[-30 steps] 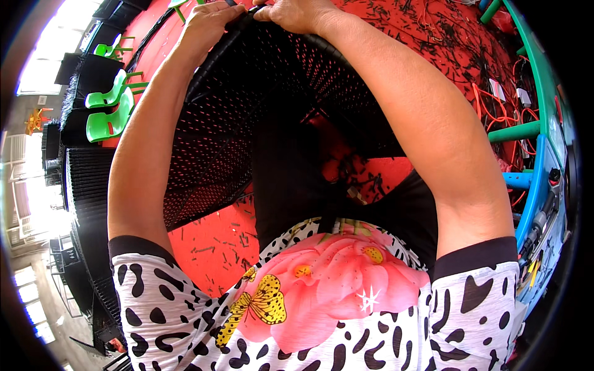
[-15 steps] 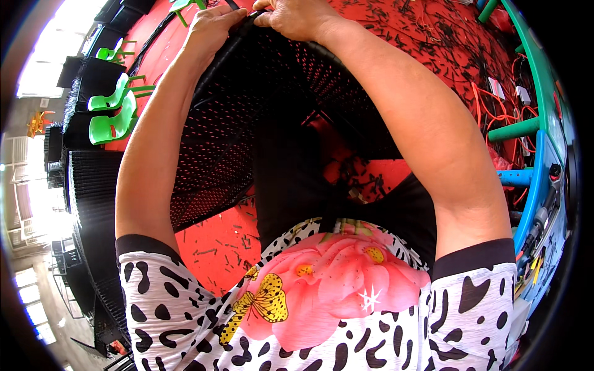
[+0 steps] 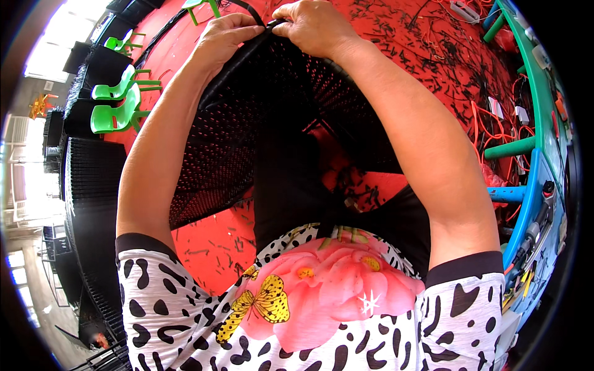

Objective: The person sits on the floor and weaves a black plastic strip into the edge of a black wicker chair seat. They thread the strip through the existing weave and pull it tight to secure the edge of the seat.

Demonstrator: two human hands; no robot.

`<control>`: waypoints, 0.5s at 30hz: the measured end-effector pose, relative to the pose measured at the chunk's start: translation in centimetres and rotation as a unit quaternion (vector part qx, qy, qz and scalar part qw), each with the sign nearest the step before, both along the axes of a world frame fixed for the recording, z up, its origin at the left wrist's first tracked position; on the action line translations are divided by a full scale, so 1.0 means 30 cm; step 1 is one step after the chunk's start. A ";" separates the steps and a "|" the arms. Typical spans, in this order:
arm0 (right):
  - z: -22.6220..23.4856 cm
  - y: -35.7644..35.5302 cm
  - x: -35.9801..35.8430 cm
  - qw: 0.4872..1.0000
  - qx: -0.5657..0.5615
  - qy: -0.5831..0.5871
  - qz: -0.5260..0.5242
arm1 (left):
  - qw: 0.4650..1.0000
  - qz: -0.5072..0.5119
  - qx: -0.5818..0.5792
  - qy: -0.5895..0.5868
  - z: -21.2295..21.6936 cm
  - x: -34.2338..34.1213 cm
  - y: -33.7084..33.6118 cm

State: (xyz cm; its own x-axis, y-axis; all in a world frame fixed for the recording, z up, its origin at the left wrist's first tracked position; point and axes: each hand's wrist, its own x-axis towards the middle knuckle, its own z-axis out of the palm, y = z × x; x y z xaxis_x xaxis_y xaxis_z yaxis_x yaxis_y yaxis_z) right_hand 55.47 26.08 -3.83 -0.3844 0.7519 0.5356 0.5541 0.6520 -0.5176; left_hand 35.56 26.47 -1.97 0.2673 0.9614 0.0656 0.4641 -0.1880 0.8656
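A black woven wicker piece [image 3: 229, 117] with a curved rim stands before me, around my legs, with small gaps in its weave. At the far part of its rim, my left hand [image 3: 226, 40] pinches a thin black strip [image 3: 247, 8] that arches up above the fingers. Close beside it, my right hand [image 3: 317, 29] has thumb and fingers closed on the rim where the strip meets it. The fingertips of both hands nearly touch. Exactly how the strip runs under the fingers is hidden.
Green plastic chairs [image 3: 117, 114] line the left, by stacked black woven panels [image 3: 93, 179]. Dark scraps [image 3: 427, 68] litter the red floor [image 3: 213, 247]. On the right, a green and blue table frame [image 3: 520, 213] carries tools, with orange cords [image 3: 479, 127] beneath.
Both hands and the rim sit lower in the picture, and more of the arching strip shows. The whole view has shifted slightly. Both hands keep their pinch at the rim.
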 end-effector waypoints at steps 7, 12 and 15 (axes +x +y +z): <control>-0.014 0.002 0.000 0.999 -0.021 -0.024 -0.032 | 0.960 0.074 0.188 0.196 0.012 0.075 -0.054; 0.011 -0.023 -0.002 0.998 -0.016 -0.050 -0.040 | 0.919 0.125 0.229 0.295 -0.005 0.133 -0.116; 0.007 -0.024 0.006 0.998 -0.006 -0.049 -0.027 | 0.904 0.125 0.227 0.341 0.005 0.156 -0.125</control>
